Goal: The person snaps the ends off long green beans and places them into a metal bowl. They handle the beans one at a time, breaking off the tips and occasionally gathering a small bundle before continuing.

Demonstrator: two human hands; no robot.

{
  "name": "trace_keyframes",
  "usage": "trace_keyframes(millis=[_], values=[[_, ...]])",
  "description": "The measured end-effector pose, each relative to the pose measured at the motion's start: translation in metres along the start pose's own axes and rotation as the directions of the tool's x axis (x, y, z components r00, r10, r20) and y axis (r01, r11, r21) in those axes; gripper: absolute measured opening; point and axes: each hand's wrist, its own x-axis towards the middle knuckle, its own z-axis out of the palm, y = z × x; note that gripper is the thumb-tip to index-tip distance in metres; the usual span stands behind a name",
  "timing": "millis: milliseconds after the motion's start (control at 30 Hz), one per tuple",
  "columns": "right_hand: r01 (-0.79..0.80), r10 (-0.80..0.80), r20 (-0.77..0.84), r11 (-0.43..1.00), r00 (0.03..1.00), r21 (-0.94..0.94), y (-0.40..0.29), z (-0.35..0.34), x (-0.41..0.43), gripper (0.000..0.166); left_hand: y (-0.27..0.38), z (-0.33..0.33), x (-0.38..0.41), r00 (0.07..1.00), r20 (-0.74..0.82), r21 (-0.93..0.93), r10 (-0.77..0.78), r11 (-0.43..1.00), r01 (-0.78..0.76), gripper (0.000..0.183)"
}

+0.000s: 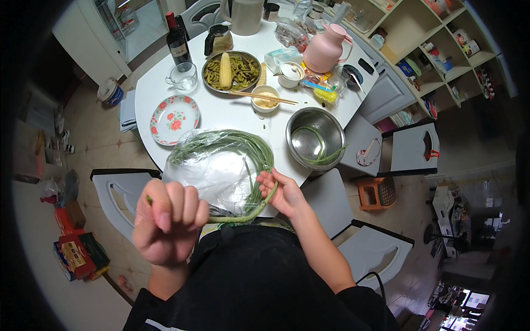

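A long green bean stretches between my two hands, low in front of my body. My left hand is curled into a fist close to the camera, with a small green tip showing at its index finger. Whether that tip belongs to the same bean is hidden. Thumb and fingers of my right hand hold the bean's other part, over the table's front edge. Behind them, a bundle of long beans curves across a clear plastic bag. A steel pot to the right contains a few long beans.
A floral plate, a glass mug and a wine bottle stand at the left of the white table. Farther back are a bowl of edamame with corn, chopsticks across a small bowl, and a pink jug. Chairs flank me.
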Motion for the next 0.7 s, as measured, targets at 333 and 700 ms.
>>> trace_keyframes(millis=[333,700], values=[[0.262,-0.237,0.205,0.96,0.95,-0.104,-0.034,0.056,-0.064,0.026,0.04,-0.035,-0.007,0.976,-0.163,-0.073,0.143,0.985,-0.157,0.026],[0.42,-0.374,0.387,0.907,0.843,-0.039,-0.049,0.094,-0.112,0.027,0.061,-0.034,-0.017,0.969,-0.125,-0.206,0.214,0.95,-0.236,0.019]])
